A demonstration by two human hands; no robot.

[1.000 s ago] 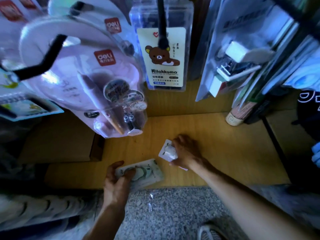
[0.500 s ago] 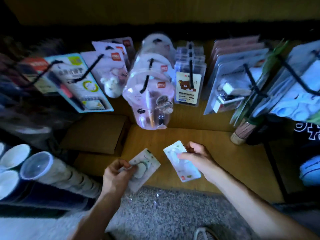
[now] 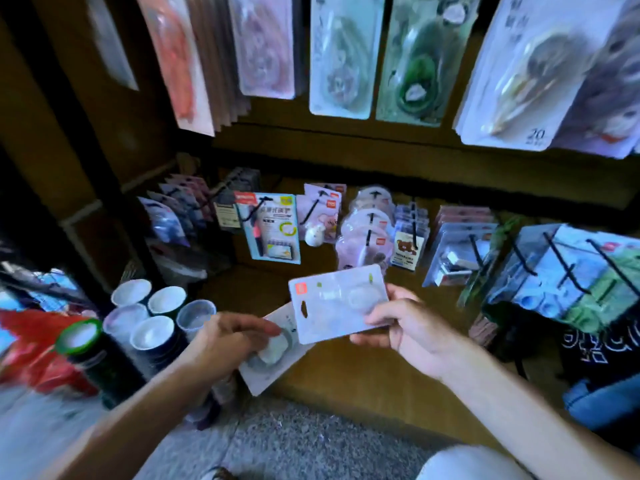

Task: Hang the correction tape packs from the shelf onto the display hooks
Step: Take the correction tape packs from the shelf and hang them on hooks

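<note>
The right hand (image 3: 403, 329) holds a correction tape pack (image 3: 337, 303) level and raised above the wooden shelf (image 3: 346, 379), thumb on the card's face and fingers curled beneath its right edge. The pack's hang slot and orange tag sit at its 9 o'clock end, and its clear blister bulges toward 3 o'clock. The left hand (image 3: 230, 341) grips a second correction tape pack (image 3: 273, 355), thumb pressed on its round blister. This pack lies lower, tilted, with its upper corner tucked under the first pack's lower left edge. Whether the two cards touch cannot be told.

At 12 o'clock from the hands, a low row of black display hooks (image 3: 370, 233) carries hanging goods: a blue pen card (image 3: 273, 230), pink domed packs (image 3: 363, 233) and a bear-printed pack (image 3: 407, 251). More hooks with blue and green packs (image 3: 571, 282) stand at 2 o'clock. Higher up, at 12 o'clock, long blister cards (image 3: 341, 57) hang from an upper row, blurred. At 9 o'clock a cluster of upright tubes with pale caps (image 3: 152, 320) stands beside the shelf. A speckled grey floor (image 3: 294, 445) shows at 6 o'clock.
</note>
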